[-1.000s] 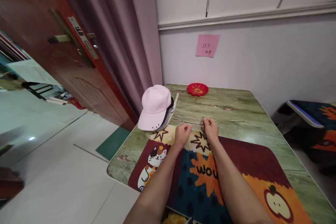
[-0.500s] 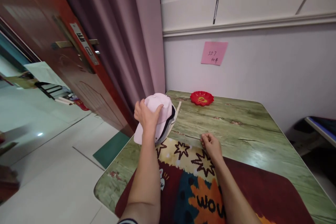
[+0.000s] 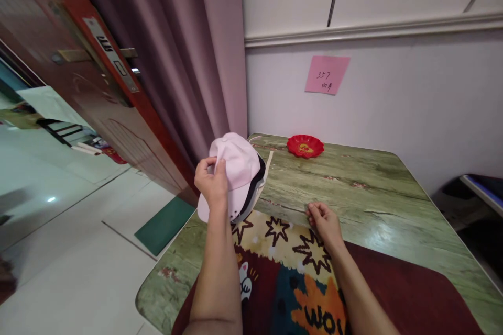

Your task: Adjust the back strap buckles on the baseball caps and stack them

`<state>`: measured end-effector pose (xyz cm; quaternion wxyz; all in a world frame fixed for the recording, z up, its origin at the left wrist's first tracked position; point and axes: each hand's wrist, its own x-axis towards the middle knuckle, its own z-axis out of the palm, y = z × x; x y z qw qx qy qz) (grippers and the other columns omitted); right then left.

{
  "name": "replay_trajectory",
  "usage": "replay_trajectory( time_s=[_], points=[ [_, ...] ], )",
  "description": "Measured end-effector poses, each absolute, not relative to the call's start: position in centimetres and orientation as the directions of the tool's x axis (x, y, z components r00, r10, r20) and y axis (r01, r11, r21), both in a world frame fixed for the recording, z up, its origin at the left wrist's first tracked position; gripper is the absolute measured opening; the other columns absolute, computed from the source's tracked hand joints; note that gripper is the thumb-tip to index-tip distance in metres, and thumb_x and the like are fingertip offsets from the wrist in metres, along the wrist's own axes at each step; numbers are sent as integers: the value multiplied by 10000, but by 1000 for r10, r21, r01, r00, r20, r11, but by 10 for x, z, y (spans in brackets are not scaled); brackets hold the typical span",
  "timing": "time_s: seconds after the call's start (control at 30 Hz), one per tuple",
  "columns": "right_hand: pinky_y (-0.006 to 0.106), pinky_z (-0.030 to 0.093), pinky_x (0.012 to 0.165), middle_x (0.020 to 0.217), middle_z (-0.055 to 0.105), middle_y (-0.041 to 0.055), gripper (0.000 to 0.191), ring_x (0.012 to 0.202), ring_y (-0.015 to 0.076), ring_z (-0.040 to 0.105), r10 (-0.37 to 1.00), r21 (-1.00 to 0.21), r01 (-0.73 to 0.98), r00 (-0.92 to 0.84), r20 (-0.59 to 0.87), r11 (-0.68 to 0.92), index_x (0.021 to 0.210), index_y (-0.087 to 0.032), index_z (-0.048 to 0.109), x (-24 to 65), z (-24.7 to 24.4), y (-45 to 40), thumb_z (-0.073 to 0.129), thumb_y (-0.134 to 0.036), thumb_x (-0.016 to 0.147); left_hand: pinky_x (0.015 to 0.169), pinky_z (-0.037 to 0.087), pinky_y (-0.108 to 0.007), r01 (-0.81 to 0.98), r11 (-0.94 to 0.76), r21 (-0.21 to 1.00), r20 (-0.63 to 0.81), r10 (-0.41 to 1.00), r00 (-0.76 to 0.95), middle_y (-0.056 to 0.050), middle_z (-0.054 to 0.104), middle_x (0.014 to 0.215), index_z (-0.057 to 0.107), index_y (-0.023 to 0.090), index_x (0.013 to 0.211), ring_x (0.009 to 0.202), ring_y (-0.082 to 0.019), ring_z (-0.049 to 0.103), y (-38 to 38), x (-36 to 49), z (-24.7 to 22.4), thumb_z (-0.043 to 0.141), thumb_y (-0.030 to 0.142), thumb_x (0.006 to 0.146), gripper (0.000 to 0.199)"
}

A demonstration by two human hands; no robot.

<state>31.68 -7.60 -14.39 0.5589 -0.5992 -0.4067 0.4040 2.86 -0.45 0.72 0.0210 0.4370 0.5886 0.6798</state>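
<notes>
A pale pink baseball cap (image 3: 238,159) is at the left side of the green wood-patterned table (image 3: 353,183), its brim toward the near left. Under its right edge show a black band and a greyish-white layer, perhaps another cap; a cream strap (image 3: 267,170) sticks out beside them. My left hand (image 3: 212,180) pinches the crown's left side between thumb and fingers. Over the mat's far edge, my right hand (image 3: 324,222) hangs with its fingers curled together, and nothing shows in it.
Toward the back of the table stands a red scalloped dish (image 3: 305,146). A patterned mat (image 3: 396,282) covers the near part. On the left are a purple curtain (image 3: 188,52) and an open wooden door (image 3: 118,131). A pink note (image 3: 327,75) is stuck on the wall.
My left hand has gone from spread over the crown to pinching its left side. The cap looks slightly tilted and shifted. My right hand has barely moved; the view has turned a little.
</notes>
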Motion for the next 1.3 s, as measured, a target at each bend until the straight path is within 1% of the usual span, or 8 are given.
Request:
replay_trajectory(
  time_s=[0.23,0.43,0.63,0.77,0.87,1.0,1.17,1.3],
  points=[
    [247,530,626,828,756,42,483,669,146,640,947,-955,-298,306,-97,-2,844,-203,723,315,-76,-87,842,-638,670,906,521,-301,133,-660,739,612,575,-543,-20,710,982,686,194,877,938,-160,668,-54,88,56,798,275,776,171],
    [380,582,906,1179,766,66,544,1091,269,708,973,-825,-558,225,-51,85,1119,-255,750,328,-14,-109,601,-718,874,764,512,-246,-128,-448,885,435,893,-116,-18,686,908,691,193,842,824,-135,635,-70,145,45,806,307,777,173],
    [348,573,933,1262,731,63,484,1123,241,690,862,-862,-384,495,112,333,1190,-239,698,362,-9,-107,828,-390,749,441,285,-190,81,-190,978,169,963,211,98,383,513,587,203,779,434,-66,359,-56,156,19,794,323,735,243],
    [303,568,850,1172,740,52,436,1003,195,700,819,-865,-302,541,190,401,1149,-243,690,375,-13,-104,812,-394,760,587,529,-234,83,-329,941,315,938,146,-23,631,930,570,208,854,663,-115,595,-49,168,5,696,337,800,188],
    [268,541,787,1054,739,36,378,893,158,678,788,-863,-248,568,238,440,1071,-237,706,376,-12,-105,817,-434,768,738,583,-269,106,-444,890,438,896,75,-93,598,1228,573,200,876,960,-177,647,-44,179,-13,633,316,835,137],
    [260,507,714,898,720,20,341,775,146,623,779,-908,-113,563,275,403,960,-217,708,379,-13,-107,859,-408,721,782,567,-293,303,-419,856,390,908,152,-123,659,1134,592,189,937,999,-222,672,-33,185,-39,578,189,806,132],
    [248,430,608,752,642,-10,273,664,137,532,790,-953,12,556,259,304,822,-206,648,385,-19,-105,808,-407,730,773,527,-388,729,-439,526,91,881,465,-137,732,943,696,199,869,910,-340,699,-35,166,-34,701,164,706,167],
    [249,387,563,729,609,-17,249,626,136,493,806,-968,63,541,239,245,822,-205,637,384,-24,-103,763,-401,735,717,494,-369,836,-436,333,-51,877,478,-99,742,852,727,246,846,845,-337,704,-45,146,-4,727,262,745,103]
  ],
)
